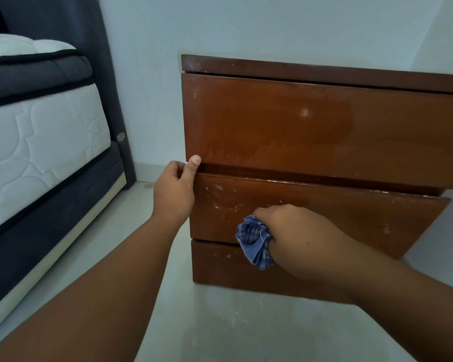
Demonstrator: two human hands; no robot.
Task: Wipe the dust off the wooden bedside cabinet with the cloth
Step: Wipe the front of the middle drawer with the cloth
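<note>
Right hand (pixel 296 236) is fisted tight on the bunched blue plaid cloth (pixel 254 241), pressing it vs. the lower drawer front (pixel 351 215) of the wooden bedside cabinet (pixel 311 131). Left hand (pixel 174 189) is curled, thumb on the cabinet's left edge by the drawer gap, steadying it. Best approach, IMO: firm overlapping strokes w/ the grain, refolding cloth to a clean face; white specks near the fist need extra passes.

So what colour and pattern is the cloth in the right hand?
The cloth is blue with a checked, plaid-like pattern, seen best in the head view.
</note>
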